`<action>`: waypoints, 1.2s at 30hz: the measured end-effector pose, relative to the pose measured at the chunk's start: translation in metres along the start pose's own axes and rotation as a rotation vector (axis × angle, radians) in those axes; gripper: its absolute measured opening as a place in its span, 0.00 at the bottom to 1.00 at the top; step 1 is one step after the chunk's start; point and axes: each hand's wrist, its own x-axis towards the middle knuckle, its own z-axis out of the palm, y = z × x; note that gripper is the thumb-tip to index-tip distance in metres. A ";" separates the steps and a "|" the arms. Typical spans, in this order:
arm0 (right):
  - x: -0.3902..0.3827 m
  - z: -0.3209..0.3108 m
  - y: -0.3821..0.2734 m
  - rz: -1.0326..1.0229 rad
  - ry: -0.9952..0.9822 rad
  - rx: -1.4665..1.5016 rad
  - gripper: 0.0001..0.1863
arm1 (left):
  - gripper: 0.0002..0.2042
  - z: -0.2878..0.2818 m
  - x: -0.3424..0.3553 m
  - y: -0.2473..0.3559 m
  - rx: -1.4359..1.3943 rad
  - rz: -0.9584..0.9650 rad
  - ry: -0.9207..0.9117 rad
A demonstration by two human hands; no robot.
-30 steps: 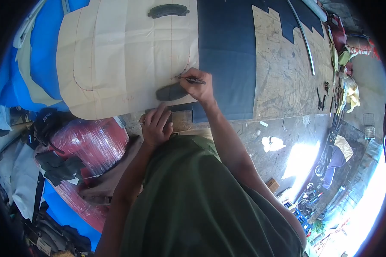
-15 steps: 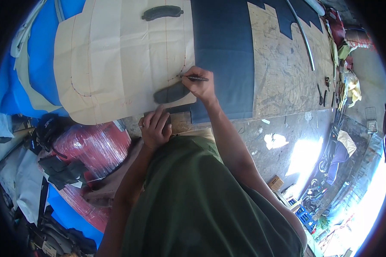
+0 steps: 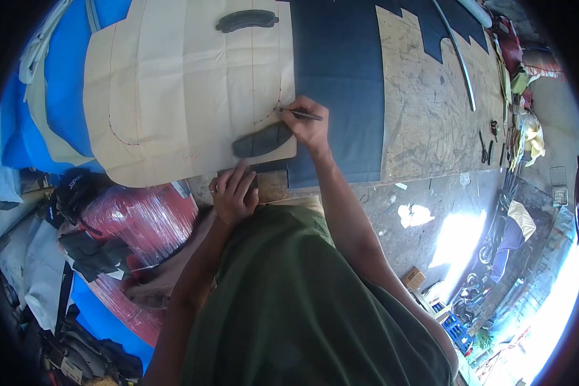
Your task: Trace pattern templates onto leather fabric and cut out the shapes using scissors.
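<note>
A: What is the right hand doing?

B: It is pinching a dark pen between thumb and fingers, close to the right edge of a large cream paper sheet. The pen is lying nearly flat, its tip pointing left beside a dotted reddish curve.

A: And the left hand?

B: It is resting at the table's near edge, just below the sheet, its fingers bent and slightly spread. Something dark is showing beneath them; I cannot tell whether they are gripping it.

A: Where is the sheet lying?

B: It is covering the left part of the worn wooden table, partly overlapping dark blue material on its right.

A: Is anything sitting on the paper?

B: Two dark curved blocks. The upper block is sitting near the top of the view; the lower block is lying just beside the right hand.
</note>
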 end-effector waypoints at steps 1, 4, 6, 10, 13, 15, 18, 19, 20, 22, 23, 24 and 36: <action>0.000 0.000 0.000 -0.001 -0.010 -0.013 0.06 | 0.21 0.000 0.000 0.000 0.000 -0.001 -0.002; -0.001 0.000 -0.001 -0.003 -0.040 -0.053 0.06 | 0.21 0.000 0.000 0.001 0.000 -0.003 -0.010; 0.000 0.000 0.001 -0.021 -0.028 -0.043 0.05 | 0.21 0.000 0.001 0.001 0.003 0.002 -0.009; 0.003 0.002 0.004 -0.073 0.005 -0.017 0.05 | 0.21 -0.001 0.002 0.001 0.013 0.014 -0.009; 0.007 0.002 0.004 0.013 0.090 0.019 0.05 | 0.22 -0.001 0.003 0.001 0.009 0.015 -0.009; 0.008 0.002 0.004 0.043 0.121 0.031 0.05 | 0.22 -0.001 0.003 0.000 0.007 0.017 -0.011; 0.009 0.003 0.005 0.030 0.107 0.033 0.05 | 0.22 0.001 0.002 -0.001 0.001 0.017 -0.008; 0.009 0.003 0.006 0.026 0.102 0.034 0.05 | 0.22 0.002 0.001 -0.001 -0.001 0.017 -0.006; 0.010 0.004 0.005 0.026 0.102 0.035 0.05 | 0.22 0.002 0.001 -0.002 -0.001 0.017 -0.007; 0.010 0.004 0.003 0.036 0.104 0.029 0.05 | 0.22 0.003 0.000 -0.003 0.000 0.019 -0.007; 0.010 0.004 0.003 0.041 0.105 0.026 0.05 | 0.22 0.003 0.000 -0.003 0.001 0.019 -0.007; 0.011 0.004 0.002 0.046 0.105 0.023 0.05 | 0.22 0.004 -0.001 -0.004 0.001 0.019 -0.007; 0.040 0.002 -0.002 0.022 0.117 -0.021 0.07 | 0.22 0.005 -0.003 -0.003 -0.001 0.001 -0.017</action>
